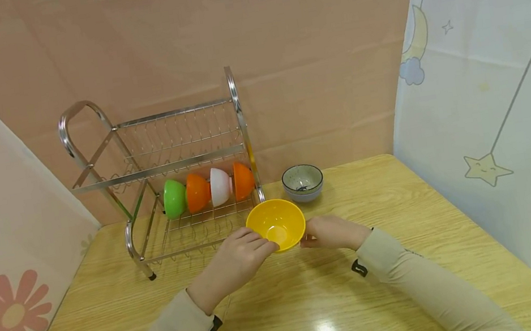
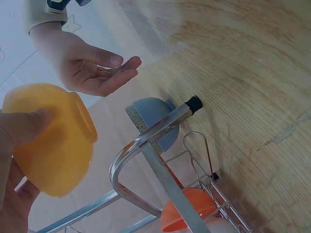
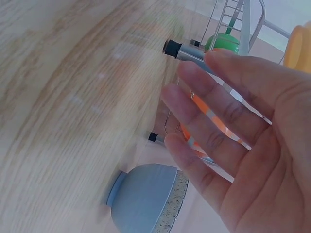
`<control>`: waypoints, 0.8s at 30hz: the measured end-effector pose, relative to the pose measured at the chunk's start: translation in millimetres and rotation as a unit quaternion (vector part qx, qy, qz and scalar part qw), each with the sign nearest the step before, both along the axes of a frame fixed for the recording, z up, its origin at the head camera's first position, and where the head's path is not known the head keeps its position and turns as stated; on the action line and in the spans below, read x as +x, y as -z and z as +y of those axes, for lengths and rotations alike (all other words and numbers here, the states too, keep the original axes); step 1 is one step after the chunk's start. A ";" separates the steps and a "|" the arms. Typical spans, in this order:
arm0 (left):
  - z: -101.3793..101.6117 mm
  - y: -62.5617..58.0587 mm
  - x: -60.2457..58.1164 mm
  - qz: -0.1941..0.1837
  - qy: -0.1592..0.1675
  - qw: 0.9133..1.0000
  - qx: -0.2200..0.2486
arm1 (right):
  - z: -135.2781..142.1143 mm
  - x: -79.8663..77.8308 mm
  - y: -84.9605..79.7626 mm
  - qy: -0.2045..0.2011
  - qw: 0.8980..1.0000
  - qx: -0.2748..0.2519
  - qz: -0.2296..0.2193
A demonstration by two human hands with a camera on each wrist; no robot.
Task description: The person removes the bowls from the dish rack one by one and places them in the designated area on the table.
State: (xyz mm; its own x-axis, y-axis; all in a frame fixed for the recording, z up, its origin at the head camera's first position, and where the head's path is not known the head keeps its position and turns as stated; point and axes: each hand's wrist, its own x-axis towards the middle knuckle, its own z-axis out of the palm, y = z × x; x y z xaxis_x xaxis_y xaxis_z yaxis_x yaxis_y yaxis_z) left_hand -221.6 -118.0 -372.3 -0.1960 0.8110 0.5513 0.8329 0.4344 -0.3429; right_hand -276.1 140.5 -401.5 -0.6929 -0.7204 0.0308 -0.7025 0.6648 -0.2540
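Yellow bowl (image 1: 276, 224), one, pinched by the left hand (image 1: 238, 258).
Head: we list it before the metal dish rack (image 1: 163, 168), above the surface (image 1: 277, 312). Left wrist: we note the thumb (image 2: 26, 127) on its outer wall, the right hand (image 2: 92, 67) apart. Right wrist: we record that hand's fingers (image 3: 209, 128) loosely extended near a blue-grey bowl (image 3: 143, 196).

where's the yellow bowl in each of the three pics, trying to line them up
Head: yellow bowl just below the centre.
Left wrist: yellow bowl at the left, its foot facing right.
Right wrist: yellow bowl at the upper right edge, partly cut off.
Shared landmark: blue-grey bowl, in all three views.
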 end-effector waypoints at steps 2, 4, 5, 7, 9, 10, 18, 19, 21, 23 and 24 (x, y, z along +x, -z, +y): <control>0.0 0.0 0.2 0.001 0.000 1.000 0.001 | -0.3 0.5 -2.5 0.004 1.000 0.002 0.000; 0.2 -0.1 0.6 0.002 0.000 1.000 0.003 | 0.7 -0.2 -5.1 0.012 1.000 0.001 0.000; 0.3 -0.3 0.8 0.003 -0.001 1.000 0.004 | 2.0 -0.5 -6.8 0.016 1.000 -0.002 0.002; 0.5 -0.1 0.9 0.003 0.001 1.000 0.006 | 5.5 -1.7 -11.4 0.022 1.000 -0.013 0.011; 0.5 -0.1 1.1 0.000 0.001 1.000 0.008 | 9.8 -3.9 -16.5 0.031 0.999 -0.036 0.022; 0.6 0.2 0.8 0.000 0.001 1.000 0.008 | 12.2 -4.2 -20.0 0.038 0.998 -0.049 0.029; 1.2 0.7 0.0 -0.011 0.003 1.000 0.012 | 17.4 2.8 -47.1 0.073 0.980 -0.175 0.067; 1.2 0.9 -0.2 -0.010 0.004 1.000 0.013 | 16.8 4.2 -48.4 0.067 0.978 -0.183 0.079; 1.2 1.4 -0.6 -0.011 0.005 1.000 0.014 | 14.7 7.1 -49.8 0.038 0.973 -0.199 0.107; 1.2 1.6 -0.8 -0.017 0.004 1.000 0.014 | 11.4 10.6 -50.3 -0.006 0.968 -0.209 0.137; 1.0 1.8 -1.0 -0.020 0.004 1.000 0.015 | 9.4 13.0 -50.6 -0.031 0.965 -0.211 0.151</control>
